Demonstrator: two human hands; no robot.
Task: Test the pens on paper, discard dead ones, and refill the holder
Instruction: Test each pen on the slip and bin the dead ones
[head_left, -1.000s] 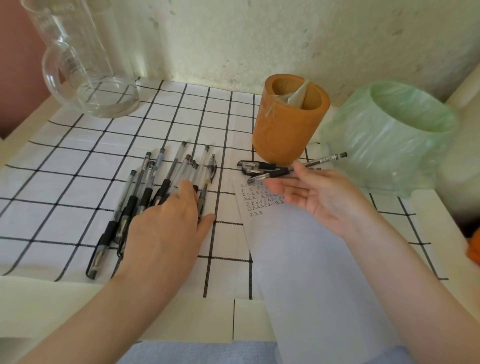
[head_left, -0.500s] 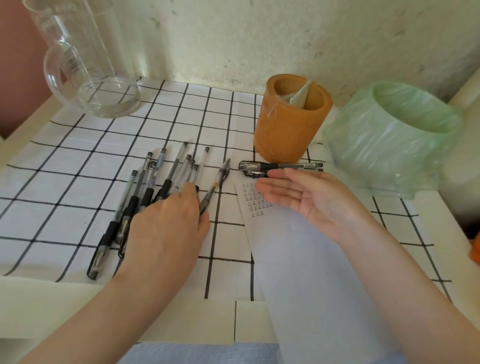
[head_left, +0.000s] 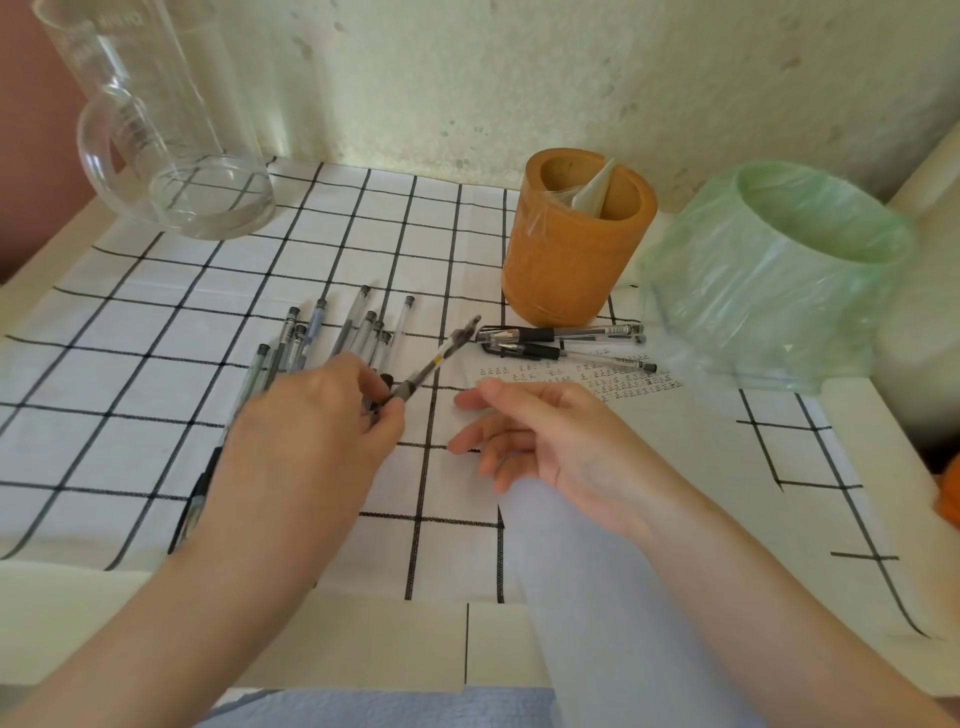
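While the left hand (head_left: 306, 426) pinched a black pen (head_left: 436, 358) by its grip, slanted toward the orange holder (head_left: 571, 260), the right hand (head_left: 545, 441) was open with relaxed fingers at the test paper (head_left: 597, 545). Other pens (head_left: 332, 332) lay under the left hand, and three pens (head_left: 561, 343) lay before the holder.

Straight ahead, a pale, speckled wall (head_left: 519, 78) runs behind everything, with soft light glowing along its foot. Far left, a strip of dusky pink surface (head_left: 21, 156) shows. Below sits a cream worktop (head_left: 311, 639), bare at its near edge and cut by a dark seam. A white cloth (head_left: 156, 364) with a black grid covers most of it. Pale blue fabric (head_left: 363, 709) peeks in at the bottom.
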